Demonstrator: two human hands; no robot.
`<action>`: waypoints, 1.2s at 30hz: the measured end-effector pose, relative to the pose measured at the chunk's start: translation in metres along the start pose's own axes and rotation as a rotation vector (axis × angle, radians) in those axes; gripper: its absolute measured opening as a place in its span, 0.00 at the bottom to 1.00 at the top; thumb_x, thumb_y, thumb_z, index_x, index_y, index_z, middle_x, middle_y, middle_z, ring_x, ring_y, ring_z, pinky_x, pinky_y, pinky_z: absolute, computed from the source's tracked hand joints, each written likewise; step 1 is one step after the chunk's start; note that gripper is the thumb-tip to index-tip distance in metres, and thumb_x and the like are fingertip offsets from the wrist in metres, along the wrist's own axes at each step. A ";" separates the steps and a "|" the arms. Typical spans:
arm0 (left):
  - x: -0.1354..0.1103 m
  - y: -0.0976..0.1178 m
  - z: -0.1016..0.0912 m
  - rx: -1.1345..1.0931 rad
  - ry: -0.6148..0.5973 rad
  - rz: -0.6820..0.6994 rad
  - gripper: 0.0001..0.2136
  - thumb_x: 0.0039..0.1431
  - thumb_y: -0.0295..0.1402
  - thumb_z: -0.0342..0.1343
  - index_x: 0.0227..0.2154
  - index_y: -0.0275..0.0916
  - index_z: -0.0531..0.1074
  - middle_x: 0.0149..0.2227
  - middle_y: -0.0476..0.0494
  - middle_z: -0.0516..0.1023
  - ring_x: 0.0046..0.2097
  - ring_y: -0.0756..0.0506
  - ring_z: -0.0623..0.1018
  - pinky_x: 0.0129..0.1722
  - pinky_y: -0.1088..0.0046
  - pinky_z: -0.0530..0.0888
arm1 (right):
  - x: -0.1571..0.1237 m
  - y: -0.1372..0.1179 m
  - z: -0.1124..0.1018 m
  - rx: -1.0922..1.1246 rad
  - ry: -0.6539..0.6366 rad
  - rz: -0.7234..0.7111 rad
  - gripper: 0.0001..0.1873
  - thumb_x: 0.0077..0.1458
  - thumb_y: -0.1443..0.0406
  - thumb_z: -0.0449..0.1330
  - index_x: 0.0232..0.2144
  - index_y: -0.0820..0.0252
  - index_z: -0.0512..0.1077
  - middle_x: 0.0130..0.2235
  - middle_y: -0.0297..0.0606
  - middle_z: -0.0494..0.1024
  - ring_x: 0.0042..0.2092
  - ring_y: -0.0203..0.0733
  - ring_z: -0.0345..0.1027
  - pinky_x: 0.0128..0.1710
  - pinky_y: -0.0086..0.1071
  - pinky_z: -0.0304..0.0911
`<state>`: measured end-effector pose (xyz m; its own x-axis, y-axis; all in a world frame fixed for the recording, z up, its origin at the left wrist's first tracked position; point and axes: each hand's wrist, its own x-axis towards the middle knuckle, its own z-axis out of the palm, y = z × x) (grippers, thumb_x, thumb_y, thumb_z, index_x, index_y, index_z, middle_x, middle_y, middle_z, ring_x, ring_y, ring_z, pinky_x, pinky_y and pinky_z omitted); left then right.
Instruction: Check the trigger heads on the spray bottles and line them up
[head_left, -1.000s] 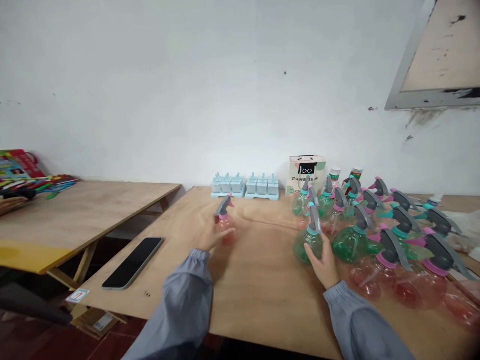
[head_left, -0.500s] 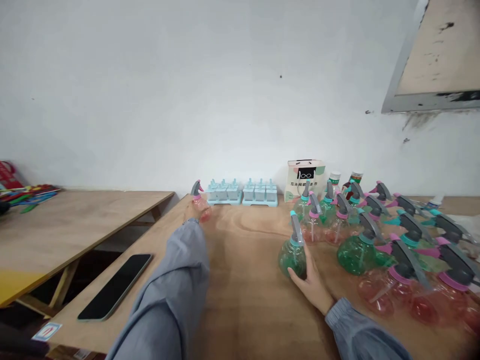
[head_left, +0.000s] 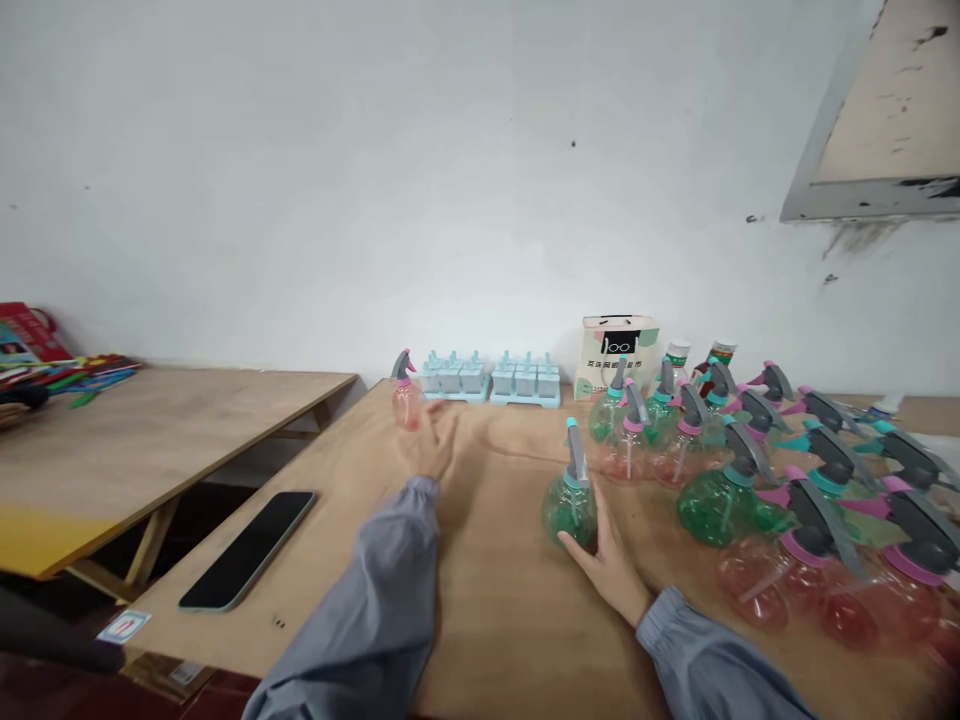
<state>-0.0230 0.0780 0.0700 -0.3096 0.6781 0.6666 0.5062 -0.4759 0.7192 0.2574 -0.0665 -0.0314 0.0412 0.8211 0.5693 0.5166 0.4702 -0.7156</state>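
- R hand [head_left: 611, 568]: you're gripping the green btl [head_left: 568, 508] by its right side; btl's upright, nr you & right of the left blue mold [head_left: 454, 380].
- L hand [head_left: 430, 450]: empty, fingers apart, nr side of mold; your closest hand to the pink btl [head_left: 406, 403], upright, just left of mold.

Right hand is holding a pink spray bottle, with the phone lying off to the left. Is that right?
No: in the head view, the right hand holds a green spray bottle. The phone does lie off to the left.
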 end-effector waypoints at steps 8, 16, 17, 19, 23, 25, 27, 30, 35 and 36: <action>-0.107 0.097 0.037 -0.537 -0.652 0.010 0.39 0.48 0.38 0.68 0.62 0.46 0.57 0.63 0.34 0.65 0.66 0.33 0.64 0.63 0.50 0.64 | -0.005 -0.012 0.029 0.058 -0.018 -0.079 0.41 0.58 0.51 0.61 0.65 0.57 0.48 0.63 0.53 0.61 0.65 0.54 0.57 0.62 0.50 0.60; -0.096 0.091 0.034 -0.592 -0.562 -0.154 0.23 0.48 0.35 0.60 0.50 0.43 0.70 0.53 0.42 0.76 0.57 0.39 0.73 0.59 0.57 0.67 | 0.045 0.004 -0.026 -0.214 0.513 -0.217 0.36 0.61 0.54 0.58 0.65 0.60 0.51 0.63 0.54 0.58 0.65 0.55 0.53 0.63 0.56 0.53; -0.094 0.089 0.032 -0.619 -0.564 -0.172 0.22 0.47 0.34 0.60 0.49 0.43 0.71 0.53 0.42 0.76 0.57 0.39 0.73 0.60 0.58 0.67 | 0.057 0.010 -0.034 -0.273 0.576 -0.230 0.39 0.60 0.53 0.59 0.65 0.62 0.50 0.63 0.57 0.57 0.66 0.57 0.51 0.63 0.58 0.52; -0.090 0.087 0.028 -0.684 -0.575 -0.225 0.20 0.45 0.33 0.61 0.45 0.43 0.73 0.50 0.42 0.78 0.56 0.39 0.75 0.58 0.59 0.68 | 0.079 0.024 -0.046 -0.373 0.575 -0.238 0.42 0.59 0.51 0.59 0.65 0.66 0.48 0.63 0.61 0.56 0.67 0.60 0.49 0.63 0.60 0.50; -0.085 0.088 0.025 -0.900 -0.721 -0.405 0.16 0.44 0.35 0.60 0.39 0.38 0.75 0.43 0.38 0.82 0.52 0.36 0.78 0.51 0.59 0.72 | 0.104 0.051 -0.048 -0.440 0.535 -0.152 0.45 0.59 0.46 0.56 0.65 0.72 0.47 0.61 0.65 0.59 0.65 0.63 0.52 0.61 0.59 0.54; -0.083 0.087 0.028 -1.037 -0.824 -0.507 0.15 0.42 0.35 0.59 0.36 0.36 0.75 0.41 0.37 0.82 0.52 0.35 0.78 0.52 0.59 0.72 | 0.105 0.059 -0.044 -0.437 0.535 -0.108 0.45 0.59 0.45 0.55 0.64 0.74 0.49 0.59 0.66 0.62 0.63 0.64 0.56 0.59 0.58 0.57; -0.083 0.086 0.031 -1.142 -0.867 -0.578 0.15 0.40 0.33 0.59 0.34 0.36 0.75 0.41 0.38 0.82 0.52 0.35 0.79 0.53 0.58 0.71 | 0.099 0.062 -0.039 -0.428 0.534 -0.089 0.45 0.58 0.44 0.54 0.63 0.74 0.51 0.57 0.66 0.64 0.61 0.63 0.59 0.58 0.57 0.58; -0.083 0.087 0.037 -1.223 -0.864 -0.611 0.14 0.39 0.31 0.58 0.34 0.37 0.75 0.41 0.39 0.82 0.51 0.36 0.79 0.54 0.59 0.71 | 0.081 0.057 -0.033 -0.397 0.510 -0.109 0.45 0.57 0.44 0.56 0.62 0.72 0.53 0.56 0.63 0.66 0.59 0.62 0.61 0.57 0.57 0.59; -0.080 0.097 0.043 -1.163 -0.866 -0.598 0.14 0.36 0.32 0.56 0.31 0.37 0.73 0.36 0.40 0.81 0.47 0.37 0.80 0.49 0.60 0.74 | 0.051 0.040 -0.028 -0.315 0.431 -0.149 0.43 0.56 0.47 0.59 0.63 0.69 0.53 0.57 0.60 0.65 0.58 0.60 0.61 0.57 0.56 0.59; -0.079 0.099 0.044 -1.130 -0.866 -0.596 0.14 0.36 0.33 0.56 0.30 0.37 0.72 0.35 0.40 0.81 0.45 0.38 0.81 0.47 0.61 0.74 | 0.047 0.039 -0.028 -0.305 0.426 -0.150 0.43 0.56 0.47 0.59 0.63 0.69 0.53 0.56 0.59 0.65 0.58 0.60 0.61 0.57 0.56 0.59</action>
<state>0.0869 0.0018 0.0798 0.5096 0.8339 0.2119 -0.4936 0.0816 0.8659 0.3029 -0.0183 -0.0207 0.2582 0.5186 0.8151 0.7656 0.4047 -0.5001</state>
